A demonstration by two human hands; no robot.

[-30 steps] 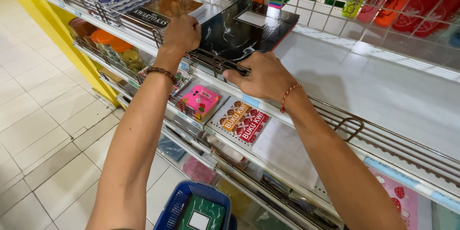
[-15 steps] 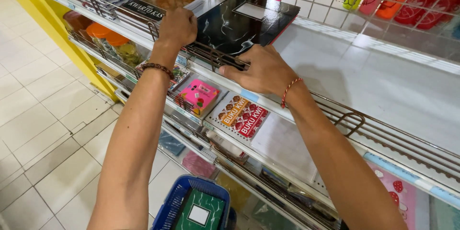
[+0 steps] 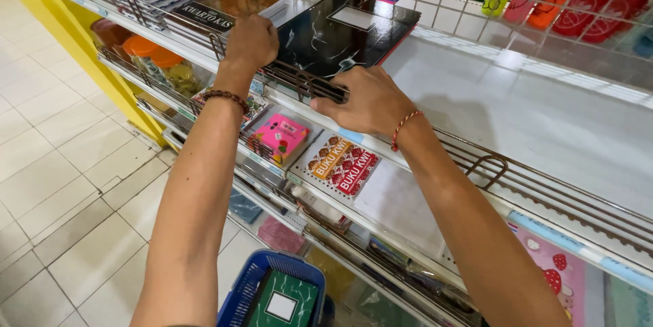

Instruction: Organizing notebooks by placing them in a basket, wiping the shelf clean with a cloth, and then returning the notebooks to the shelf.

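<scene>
Now closed on the wire rail [image 3: 299, 82] at the shelf front edge, left hand [image 3: 252, 42] and right hand [image 3: 364, 99], black book [image 3: 340, 34] pushed further back.

Glossy black marbled notebooks [image 3: 340, 34] lie stacked flat on the white shelf; white label on top.

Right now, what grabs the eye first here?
Both hands at the white shelf's wire front rail: left hand and right hand on a stack of glossy black books. Below, a blue basket holds a green book.
</scene>
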